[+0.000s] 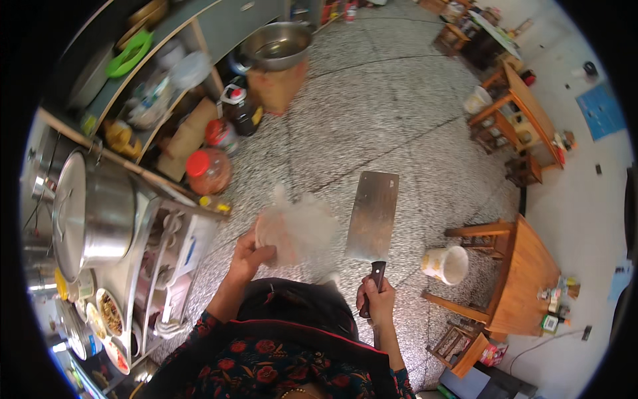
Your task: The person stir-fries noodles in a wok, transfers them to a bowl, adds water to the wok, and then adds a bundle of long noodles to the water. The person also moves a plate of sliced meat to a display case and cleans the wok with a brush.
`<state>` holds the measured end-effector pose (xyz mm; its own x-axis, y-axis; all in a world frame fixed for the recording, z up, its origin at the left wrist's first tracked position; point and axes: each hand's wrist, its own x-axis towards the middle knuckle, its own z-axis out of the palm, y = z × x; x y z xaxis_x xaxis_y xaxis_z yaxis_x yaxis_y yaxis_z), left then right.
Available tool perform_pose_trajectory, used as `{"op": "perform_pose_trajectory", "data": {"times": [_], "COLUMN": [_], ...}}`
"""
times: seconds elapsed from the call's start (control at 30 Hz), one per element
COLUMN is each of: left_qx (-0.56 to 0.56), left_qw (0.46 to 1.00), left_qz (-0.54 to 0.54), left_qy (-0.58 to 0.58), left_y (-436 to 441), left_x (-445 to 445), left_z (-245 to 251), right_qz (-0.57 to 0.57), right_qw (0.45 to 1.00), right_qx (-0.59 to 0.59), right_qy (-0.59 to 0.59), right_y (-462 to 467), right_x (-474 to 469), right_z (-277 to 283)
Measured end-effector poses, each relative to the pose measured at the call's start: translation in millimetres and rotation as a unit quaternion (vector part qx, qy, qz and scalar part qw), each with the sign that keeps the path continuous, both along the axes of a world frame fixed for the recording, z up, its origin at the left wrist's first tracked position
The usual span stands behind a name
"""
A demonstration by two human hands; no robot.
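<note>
My right hand [377,298] grips the dark riveted handle of a cleaver [373,217], its broad steel blade pointing away from me above the floor. A short way to the left, my left hand [253,255] holds a whitish translucent plastic bag [299,229] by its near side, thumb on top. The bag is blurred, and I cannot tell what is inside it. Bag and blade are apart. Another dark handle-like piece shows just below my right hand, mostly hidden.
At left, a large lidded steel pot [107,214] and plates of food [109,311] stand on a metal rack. Red-lidded jars [212,172] and a steel basin [277,46] lie ahead left. On the right are wooden tables [528,279], stools [466,354] and a white bin [445,265].
</note>
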<state>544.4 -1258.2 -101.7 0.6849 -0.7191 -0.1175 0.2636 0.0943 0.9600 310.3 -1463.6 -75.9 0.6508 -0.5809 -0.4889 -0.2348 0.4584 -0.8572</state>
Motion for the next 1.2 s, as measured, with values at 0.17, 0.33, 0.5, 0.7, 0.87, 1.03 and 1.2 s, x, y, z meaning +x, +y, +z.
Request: {"op": "perform_pose_trajectory", "data": {"times": [0.17,0.33,0.5,0.7,0.87,1.03,1.2], "left_qx": [-0.112,-0.065,-0.072,0.006,-0.098,-0.136,-0.290], "left_qw": [0.986,0.960,0.933,0.888,0.897,0.798,0.708], "left_qz": [-0.106,-0.272,-0.266,-0.349,-0.430,-0.584,-0.560], "left_qy": [0.065,-0.004,-0.233,-0.301,0.005,-0.059,-0.319], "left_y": [-204,-372,-533,-681,-721,-739,-723], "left_x": [-62,-161,-269,-347,-371,-408,-416], "left_z": [31,64,34,-44,-38,12,2], "right_qz": [-0.084,-0.239,-0.370,-0.495,-0.556,-0.549,-0.606], "right_qw": [0.991,0.952,0.898,0.836,0.766,0.717,0.751], "right_qx": [-0.104,-0.164,-0.194,-0.174,-0.197,-0.223,-0.112], "right_qy": [0.011,0.096,0.137,0.160,0.254,0.367,0.237], "right_y": [-81,-126,-154,-198,-255,-324,-371], "right_x": [-80,-139,-183,-219,-234,-240,-248], "right_z": [25,34,34,33,31,35,46]}}
